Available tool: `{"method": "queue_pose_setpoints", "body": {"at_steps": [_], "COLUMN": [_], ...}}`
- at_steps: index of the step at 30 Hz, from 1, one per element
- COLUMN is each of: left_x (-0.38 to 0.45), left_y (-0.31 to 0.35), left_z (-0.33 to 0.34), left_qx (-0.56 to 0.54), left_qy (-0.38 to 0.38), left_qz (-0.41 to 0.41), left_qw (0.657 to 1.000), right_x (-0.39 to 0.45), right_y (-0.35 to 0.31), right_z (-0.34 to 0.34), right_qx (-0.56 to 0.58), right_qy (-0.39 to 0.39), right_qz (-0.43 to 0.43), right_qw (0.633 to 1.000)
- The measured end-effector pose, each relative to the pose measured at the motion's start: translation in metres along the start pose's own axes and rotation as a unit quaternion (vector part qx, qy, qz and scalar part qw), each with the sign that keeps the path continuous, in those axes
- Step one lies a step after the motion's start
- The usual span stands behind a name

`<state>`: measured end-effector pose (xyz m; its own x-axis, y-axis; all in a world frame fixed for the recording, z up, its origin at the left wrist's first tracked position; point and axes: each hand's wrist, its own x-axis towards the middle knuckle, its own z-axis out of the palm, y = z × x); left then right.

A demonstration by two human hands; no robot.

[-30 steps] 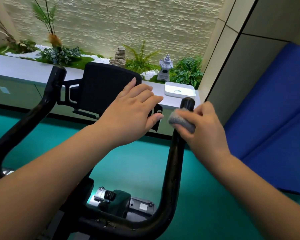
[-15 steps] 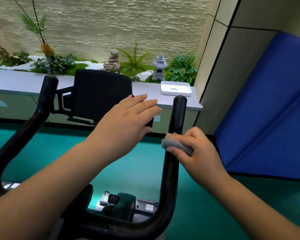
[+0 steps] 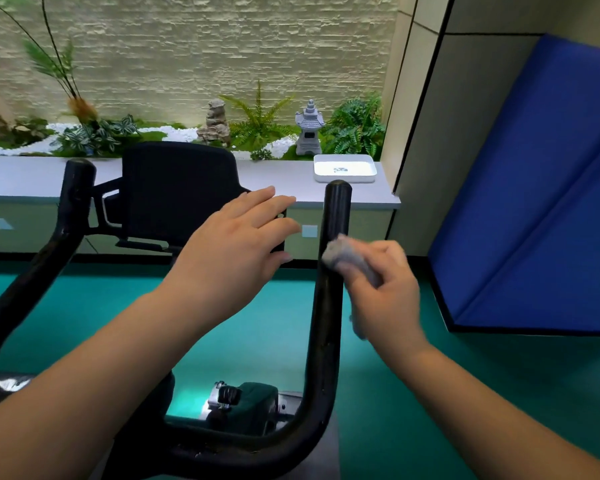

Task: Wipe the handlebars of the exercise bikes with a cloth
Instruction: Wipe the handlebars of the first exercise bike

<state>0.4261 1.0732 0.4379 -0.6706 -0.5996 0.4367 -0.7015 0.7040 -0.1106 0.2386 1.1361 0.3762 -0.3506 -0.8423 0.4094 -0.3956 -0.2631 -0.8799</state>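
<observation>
A black exercise bike stands in front of me with two upright handlebar prongs, the right handlebar [image 3: 329,306] and the left handlebar [image 3: 68,216]. My right hand [image 3: 385,292] is closed on a small grey cloth [image 3: 345,256], which presses against the right side of the right handlebar a short way below its tip. My left hand [image 3: 236,247] rests flat, fingers apart, on the right edge of the bike's black console [image 3: 177,192]. It holds nothing.
A grey ledge [image 3: 21,174] runs across behind the bike, with a white tray [image 3: 344,168], plants and a small stone lantern [image 3: 309,128] behind. A blue padded mat [image 3: 541,188] leans on the right wall. Teal floor [image 3: 264,334] lies below.
My right hand slid the cloth down the right handlebar from its tip, then back up a little. My left hand stayed on the console.
</observation>
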Motion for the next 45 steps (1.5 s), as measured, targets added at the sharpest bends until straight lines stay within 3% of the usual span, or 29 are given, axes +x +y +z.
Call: {"method": "queue_pose_setpoints", "body": {"at_steps": [3,9,15,20,27,34,39,45], "left_x": [0.000,-0.001,0.000,-0.001,0.001,0.002,0.002,0.001], "left_y": [0.001,0.003,0.002,0.001,0.003,0.004,0.007,0.011], "left_z": [-0.001,0.000,-0.001,0.001,-0.001,0.003,0.002,0.004], "left_qx": [-0.010,-0.029,-0.043,-0.069,-0.065,-0.089,-0.085,-0.089], "left_qy": [-0.004,-0.013,-0.014,-0.007,-0.004,0.013,0.018,0.029], "left_qz": [-0.011,-0.031,-0.037,-0.046,-0.055,-0.062,-0.070,-0.084], "left_qw": [1.000,0.999,0.998,0.997,0.996,0.994,0.994,0.992], "right_x": [0.017,-0.021,0.040,-0.010,0.046,0.008,0.047,-0.001], "right_y": [-0.004,0.008,0.004,0.017,0.006,0.016,0.012,0.025], "right_z": [0.012,0.017,0.023,0.025,0.021,0.015,0.015,0.016], "right_qx": [0.073,0.095,0.238,0.230,0.270,0.289,0.309,0.295], "right_qy": [0.066,0.041,0.052,0.007,-0.014,-0.114,-0.123,-0.155], "right_qz": [0.092,0.183,0.254,0.302,0.271,0.329,0.304,0.338], "right_qw": [0.991,0.978,0.936,0.925,0.924,0.892,0.893,0.880]}}
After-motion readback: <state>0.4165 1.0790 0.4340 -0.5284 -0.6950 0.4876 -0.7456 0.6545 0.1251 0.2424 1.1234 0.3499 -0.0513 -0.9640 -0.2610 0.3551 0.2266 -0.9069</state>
